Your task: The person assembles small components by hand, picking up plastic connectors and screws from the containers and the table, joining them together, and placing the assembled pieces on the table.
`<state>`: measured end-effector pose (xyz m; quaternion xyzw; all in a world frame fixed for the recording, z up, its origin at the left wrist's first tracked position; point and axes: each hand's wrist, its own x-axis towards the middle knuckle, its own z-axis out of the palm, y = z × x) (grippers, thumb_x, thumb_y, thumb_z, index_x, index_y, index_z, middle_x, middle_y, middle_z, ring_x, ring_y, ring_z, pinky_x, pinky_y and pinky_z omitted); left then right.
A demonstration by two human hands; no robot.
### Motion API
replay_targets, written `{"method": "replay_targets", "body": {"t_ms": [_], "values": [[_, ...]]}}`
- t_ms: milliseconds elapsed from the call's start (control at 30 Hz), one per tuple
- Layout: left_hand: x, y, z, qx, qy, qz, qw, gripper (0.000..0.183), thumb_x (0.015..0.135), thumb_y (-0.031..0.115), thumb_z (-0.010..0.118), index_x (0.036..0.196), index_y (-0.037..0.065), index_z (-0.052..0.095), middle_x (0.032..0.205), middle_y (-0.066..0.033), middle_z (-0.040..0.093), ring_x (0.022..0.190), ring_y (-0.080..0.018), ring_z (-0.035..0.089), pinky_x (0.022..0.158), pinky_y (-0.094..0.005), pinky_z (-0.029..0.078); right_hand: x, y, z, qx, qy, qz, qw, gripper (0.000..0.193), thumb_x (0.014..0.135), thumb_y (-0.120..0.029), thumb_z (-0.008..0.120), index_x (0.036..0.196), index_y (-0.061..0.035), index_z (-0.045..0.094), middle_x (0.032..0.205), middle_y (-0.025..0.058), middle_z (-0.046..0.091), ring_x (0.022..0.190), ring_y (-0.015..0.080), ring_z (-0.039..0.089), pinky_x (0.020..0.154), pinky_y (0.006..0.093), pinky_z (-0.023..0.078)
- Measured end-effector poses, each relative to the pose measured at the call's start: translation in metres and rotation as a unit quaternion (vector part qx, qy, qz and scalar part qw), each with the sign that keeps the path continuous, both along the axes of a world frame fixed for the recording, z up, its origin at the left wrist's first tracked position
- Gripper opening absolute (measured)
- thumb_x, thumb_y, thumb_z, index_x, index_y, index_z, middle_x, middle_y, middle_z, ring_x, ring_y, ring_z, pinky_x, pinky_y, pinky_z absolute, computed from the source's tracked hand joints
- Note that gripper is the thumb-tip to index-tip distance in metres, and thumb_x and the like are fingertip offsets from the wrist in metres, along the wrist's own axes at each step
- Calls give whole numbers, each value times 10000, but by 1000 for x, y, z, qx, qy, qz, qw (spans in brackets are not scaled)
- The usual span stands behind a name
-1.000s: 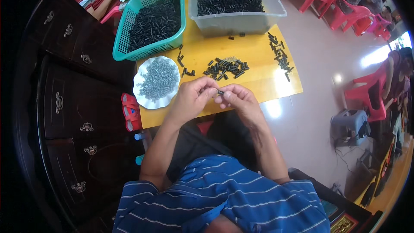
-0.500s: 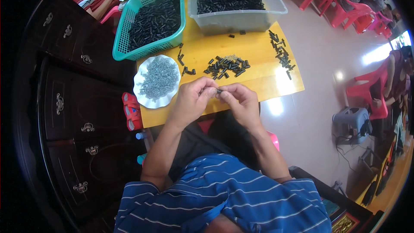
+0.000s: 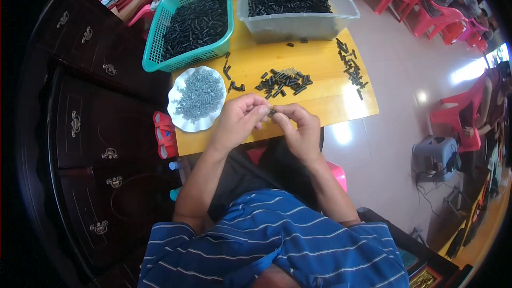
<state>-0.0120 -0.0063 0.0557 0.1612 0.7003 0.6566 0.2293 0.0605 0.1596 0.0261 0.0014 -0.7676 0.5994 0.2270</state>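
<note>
My left hand (image 3: 241,120) and my right hand (image 3: 300,128) meet fingertip to fingertip over the near edge of the yellow table (image 3: 320,98). Pinched between them is a small black tube (image 3: 272,112), mostly covered by the fingers. Just beyond my hands lies a heap of short black tubes (image 3: 285,82), with some thin pale pieces at its far side. To the left of my left hand, a white scalloped plate (image 3: 174,119) holds many small clear pieces (image 3: 198,96), too fine to name.
A green basket (image 3: 231,26) and a translucent bin (image 3: 298,28), both full of black tubes, stand at the back. Loose tubes (image 3: 351,66) lie along the right edge. Dark cabinets (image 3: 112,122) rise at left; people sit farther off, near red chairs (image 3: 458,109).
The view has shifted slightly. My hands stay together at the same spot, with the fingertips moving only a little around the small black tube.
</note>
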Motion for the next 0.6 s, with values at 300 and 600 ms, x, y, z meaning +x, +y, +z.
{"method": "replay_targets", "body": {"t_ms": [300, 600], "values": [[7, 5, 3, 20, 103, 29, 994, 211, 997, 94, 616, 1166, -23, 665, 946, -37, 722, 797, -58, 630, 704, -209, 500, -7, 9, -13, -408, -103, 134, 897, 196, 970, -95, 675, 1123, 22, 642, 1001, 127, 731, 877, 180, 699, 861, 310, 554], [8, 14, 6, -27, 178, 64, 982, 124, 952, 21, 635, 1036, -39, 706, 912, -87, 721, 810, -118, 687, 703, -249, 524, -8, 11, -17, -431, -94, 150, 885, 177, 980, -90, 666, 1119, 12, 626, 1014, 116, 725, 912, 168, 703, 863, 295, 555]]}}
